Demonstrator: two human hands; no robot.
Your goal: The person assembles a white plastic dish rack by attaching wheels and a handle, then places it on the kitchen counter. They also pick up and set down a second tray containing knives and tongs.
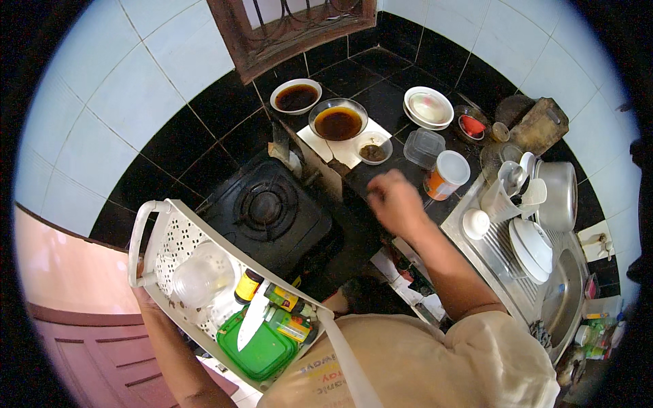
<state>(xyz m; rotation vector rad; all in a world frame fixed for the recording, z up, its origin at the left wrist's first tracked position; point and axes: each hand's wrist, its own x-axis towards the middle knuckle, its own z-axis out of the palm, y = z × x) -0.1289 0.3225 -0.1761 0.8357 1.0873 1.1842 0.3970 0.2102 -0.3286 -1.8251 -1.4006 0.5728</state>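
A white perforated plastic basket (235,255) is tilted against my body, its handle at the far left. My left hand (141,291) grips that end from beneath, mostly hidden by the basket. Inside lie a clear plastic container (203,275), a small dark bottle with a yellow label (248,286), a white-bladed knife (253,317), a green-lidded box (262,345) and labelled bottles (291,325). My right hand (396,204) reaches over the counter's front edge, fingers bent and blurred by motion. Nearest to it are a small glass bowl with dark residue (373,148) and a white-lidded orange tub (447,175).
A black gas stove (264,209) stands between basket and counter. Two bowls of dark liquid, a white bowl (296,96) and a glass bowl (338,122), sit at the back. A clear box (424,147) and stacked white bowls (428,107) stand rightward, beside the steel sink (561,306) with dishes.
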